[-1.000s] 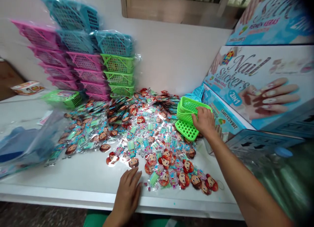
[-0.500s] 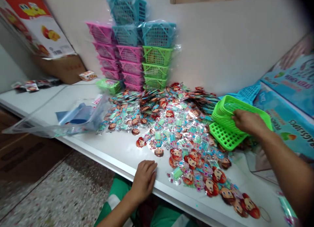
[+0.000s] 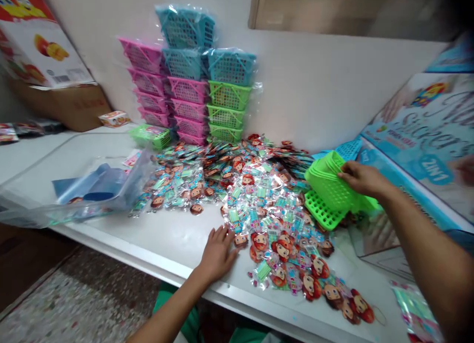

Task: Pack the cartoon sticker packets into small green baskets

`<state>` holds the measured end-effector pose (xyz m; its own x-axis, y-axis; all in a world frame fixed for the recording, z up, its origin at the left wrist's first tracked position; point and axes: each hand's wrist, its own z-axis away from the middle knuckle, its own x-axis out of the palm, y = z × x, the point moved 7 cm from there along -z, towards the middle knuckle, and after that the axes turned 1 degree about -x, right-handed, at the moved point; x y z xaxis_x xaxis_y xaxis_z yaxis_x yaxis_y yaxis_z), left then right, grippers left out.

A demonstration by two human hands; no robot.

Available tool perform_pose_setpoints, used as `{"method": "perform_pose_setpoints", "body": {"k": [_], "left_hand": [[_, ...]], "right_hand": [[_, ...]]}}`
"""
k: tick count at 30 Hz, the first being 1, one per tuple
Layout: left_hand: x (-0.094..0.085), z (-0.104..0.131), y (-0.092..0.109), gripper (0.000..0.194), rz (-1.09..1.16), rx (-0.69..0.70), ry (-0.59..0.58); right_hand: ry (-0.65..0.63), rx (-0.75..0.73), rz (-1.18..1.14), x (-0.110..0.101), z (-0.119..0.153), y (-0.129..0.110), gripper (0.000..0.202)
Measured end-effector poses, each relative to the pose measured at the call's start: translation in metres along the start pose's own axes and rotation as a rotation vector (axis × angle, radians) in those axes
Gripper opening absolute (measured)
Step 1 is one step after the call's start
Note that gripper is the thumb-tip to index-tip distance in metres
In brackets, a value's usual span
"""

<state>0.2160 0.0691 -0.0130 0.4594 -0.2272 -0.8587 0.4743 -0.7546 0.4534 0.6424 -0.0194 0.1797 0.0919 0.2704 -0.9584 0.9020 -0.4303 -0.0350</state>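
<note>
My right hand (image 3: pixel 361 179) grips the rim of the nested green baskets (image 3: pixel 328 177), which tilt at the right. Beneath them lies a green basket (image 3: pixel 322 212) with its holed side showing. Near the table's front edge, my left hand (image 3: pixel 219 253) rests palm down with its fingers apart and nothing held, its fingertips beside the heap of small clear packets (image 3: pixel 259 194). The packets carry printed cartoon faces, many with red hair.
Pink baskets (image 3: pixel 188 91), blue baskets (image 3: pixel 231 67) and more green ones, wrapped in clear film, stand stacked by the wall. A clear plastic tray (image 3: pixel 129 185) lies left. Printed boxes (image 3: pixel 414 150) stand right; a carton (image 3: pixel 81 106) sits far left.
My right hand has tipped the nested green baskets up off the lower one. My left hand has moved forward from the table edge and spread its fingers. The camera view has shifted.
</note>
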Motion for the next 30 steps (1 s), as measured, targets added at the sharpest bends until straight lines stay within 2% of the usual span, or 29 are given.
{"method": "perform_pose_setpoints", "body": {"k": [3, 5, 7, 10, 12, 14, 16, 18, 21, 23, 26, 28, 30], "left_hand": [[-0.01, -0.008, 0.011, 0.04, 0.133, -0.075, 0.141], [-0.022, -0.021, 0.013, 0.041, 0.38, -0.175, 0.2], [-0.031, -0.037, 0.015, 0.049, 0.776, -0.306, 0.148], [-0.041, -0.055, 0.029, 0.063, 1.4, -0.518, 0.031], [-0.049, -0.058, 0.037, 0.065, 1.574, -0.579, -0.01], [-0.052, -0.053, 0.032, 0.059, 1.546, -0.654, -0.016], [-0.05, -0.043, 0.021, 0.056, 1.476, -0.725, 0.006], [-0.047, -0.035, 0.014, 0.056, 1.45, -0.732, 0.026], [-0.044, -0.028, 0.015, 0.058, 1.449, -0.693, 0.038], [-0.042, -0.025, 0.016, 0.063, 1.434, -0.709, 0.06], [-0.042, -0.02, 0.011, 0.074, 1.348, -0.768, 0.098], [-0.042, -0.019, 0.012, 0.077, 1.282, -0.784, 0.081], [-0.043, -0.019, 0.018, 0.075, 1.238, -0.76, 0.043]], "right_hand": [[0.058, -0.122, 0.065, -0.018, 0.012, -0.039, 0.012], [0.046, -0.275, 0.089, -0.024, 0.031, -0.083, 0.013], [0.04, -0.385, 0.083, -0.026, 0.057, -0.132, 0.018], [0.051, -0.771, -0.025, -0.021, 0.109, -0.215, 0.023], [-0.001, -0.943, -0.06, -0.006, 0.138, -0.249, 0.02], [-0.054, -0.993, -0.056, 0.012, 0.154, -0.265, 0.018], [-0.119, -0.948, -0.067, 0.025, 0.161, -0.27, 0.015], [-0.201, -0.873, -0.175, 0.03, 0.163, -0.271, 0.014], [-0.283, -0.642, -0.559, 0.023, 0.155, -0.263, 0.037], [-0.223, -0.363, -0.802, 0.021, 0.141, -0.242, 0.043], [-0.025, 0.012, -0.89, 0.026, 0.127, -0.197, 0.037], [0.038, 0.134, -0.871, 0.03, 0.128, -0.18, 0.034], [0.005, 0.188, -0.932, 0.036, 0.135, -0.184, 0.034]]}}
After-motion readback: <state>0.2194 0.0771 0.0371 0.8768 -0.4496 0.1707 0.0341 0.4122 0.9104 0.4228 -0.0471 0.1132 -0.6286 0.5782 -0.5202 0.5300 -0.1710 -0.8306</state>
